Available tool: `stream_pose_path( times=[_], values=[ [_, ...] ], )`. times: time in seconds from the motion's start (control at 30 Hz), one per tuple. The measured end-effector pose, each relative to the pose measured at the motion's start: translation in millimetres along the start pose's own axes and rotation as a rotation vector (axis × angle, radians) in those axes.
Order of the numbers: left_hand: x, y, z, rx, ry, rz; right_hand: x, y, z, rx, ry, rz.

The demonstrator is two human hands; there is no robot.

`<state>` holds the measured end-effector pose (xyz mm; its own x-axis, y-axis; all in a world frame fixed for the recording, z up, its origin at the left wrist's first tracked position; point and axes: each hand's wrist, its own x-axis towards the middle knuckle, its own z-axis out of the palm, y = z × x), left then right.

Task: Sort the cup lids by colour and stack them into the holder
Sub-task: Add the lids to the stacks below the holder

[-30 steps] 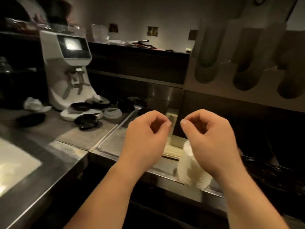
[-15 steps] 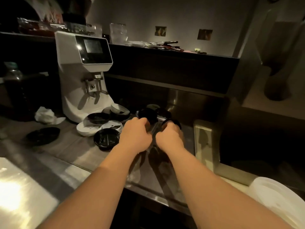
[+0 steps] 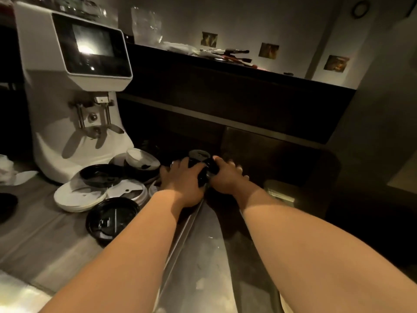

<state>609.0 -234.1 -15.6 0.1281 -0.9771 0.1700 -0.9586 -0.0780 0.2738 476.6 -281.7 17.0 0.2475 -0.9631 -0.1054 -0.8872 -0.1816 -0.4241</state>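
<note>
Just right of the coffee grinder (image 3: 74, 86), your left hand (image 3: 182, 178) and right hand (image 3: 228, 178) meet, both gripping black lids (image 3: 204, 171) between them. Loose white lids (image 3: 79, 196) lie at the grinder's foot, nearer your left hand.

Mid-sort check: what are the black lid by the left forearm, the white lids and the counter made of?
Black lid: probably glossy plastic; sharp highlights on its ribs. White lids: likely matte plastic; soft even sheen, moulded sip hole. Counter: metal strip looks like brushed steel, streaky reflections; the part under the lids is duller, material unclear.
</note>
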Motion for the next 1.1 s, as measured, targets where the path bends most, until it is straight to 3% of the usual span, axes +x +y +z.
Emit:
stream_pose_path(
  times=[0.2,0.37,0.7,0.93,1.0,1.1],
  values=[
    [-1,0,-2,0.094,-0.055,-0.002,11,-10,0,-0.072,-0.007,-0.021],
    [-9,3,-4,-0.027,-0.028,-0.038,9,-8,-5,-0.154,0.088,-0.021],
    [-22,15,-18,-0.271,0.080,-0.071,-29,10,-12,-0.194,0.155,-0.220],
    [-64,9,-54,-0.981,0.389,-0.270,-46,11,-17,-0.328,0.348,-0.175],
    [-76,6,-57,-1.289,0.360,-0.324,-50,7,-17,-0.236,0.391,-0.115],
    [-93,3,-62,-1.750,0.239,-0.393,-59,0,-23,0.118,0.393,0.035]
  ],
)
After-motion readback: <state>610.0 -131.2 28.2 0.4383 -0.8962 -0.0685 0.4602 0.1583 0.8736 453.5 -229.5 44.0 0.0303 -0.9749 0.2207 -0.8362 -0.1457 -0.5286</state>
